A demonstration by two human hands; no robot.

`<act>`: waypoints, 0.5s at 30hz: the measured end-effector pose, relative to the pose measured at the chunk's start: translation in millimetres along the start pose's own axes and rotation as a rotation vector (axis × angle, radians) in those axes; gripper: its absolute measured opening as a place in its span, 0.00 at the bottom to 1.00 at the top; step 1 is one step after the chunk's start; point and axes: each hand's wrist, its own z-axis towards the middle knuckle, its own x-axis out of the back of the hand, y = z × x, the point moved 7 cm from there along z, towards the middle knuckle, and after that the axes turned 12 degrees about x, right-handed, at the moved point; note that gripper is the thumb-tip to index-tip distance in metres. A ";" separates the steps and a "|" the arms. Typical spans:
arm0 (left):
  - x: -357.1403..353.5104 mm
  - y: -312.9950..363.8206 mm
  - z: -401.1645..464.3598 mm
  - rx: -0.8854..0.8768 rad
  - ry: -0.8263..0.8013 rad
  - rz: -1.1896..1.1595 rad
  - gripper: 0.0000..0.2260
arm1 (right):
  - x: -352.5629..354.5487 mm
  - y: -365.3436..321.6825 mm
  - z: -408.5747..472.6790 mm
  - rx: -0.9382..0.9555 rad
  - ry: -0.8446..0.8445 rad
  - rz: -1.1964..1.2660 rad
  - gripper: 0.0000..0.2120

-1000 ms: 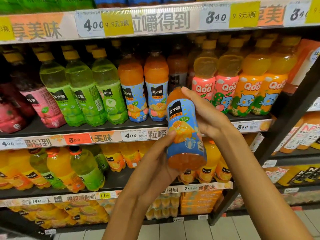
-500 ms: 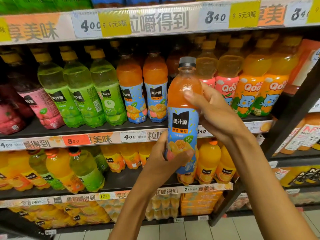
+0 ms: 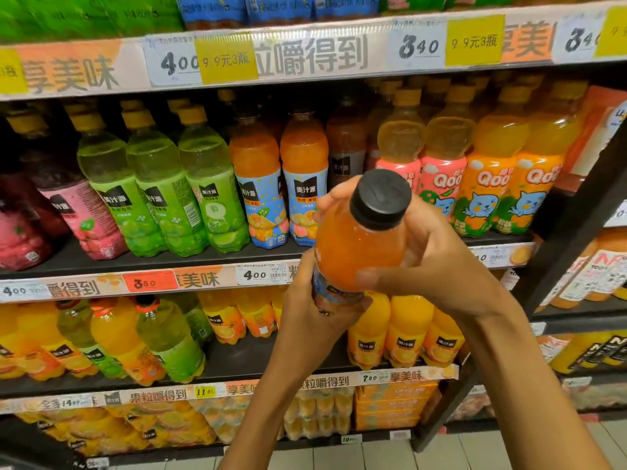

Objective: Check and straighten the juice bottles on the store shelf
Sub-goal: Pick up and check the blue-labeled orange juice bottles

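A clear plastic bottle of orange juice with a black cap [image 3: 359, 239] was off the shelf, tilted cap-first toward the viewer. The left hand [image 3: 315, 320] gripped its base, the right hand [image 3: 431, 262] its shoulder. Checking looked underway; reshelving beside 2 matching bottles [image 3: 281, 178] remained.

Both forearms reach up, left hand [image 3: 315, 307] curled in a low grip, right hand [image 3: 437, 259] wrapped higher.

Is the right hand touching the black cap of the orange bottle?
Cannot tell. In the head view the right hand wraps the orange bottle just behind the black cap, hiding any contact.
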 end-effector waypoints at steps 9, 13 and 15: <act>-2.0 -5.6 -9.3 0.088 -0.210 -0.143 0.34 | 11.9 -0.4 11.9 -0.032 0.119 0.083 0.32; -9.8 -4.2 -18.1 0.113 -0.323 -0.190 0.26 | 12.1 -0.9 20.0 -0.015 0.181 0.151 0.21; -14.0 -6.8 -22.3 0.114 -0.390 -0.250 0.23 | 14.5 -2.2 22.6 0.006 0.244 0.163 0.18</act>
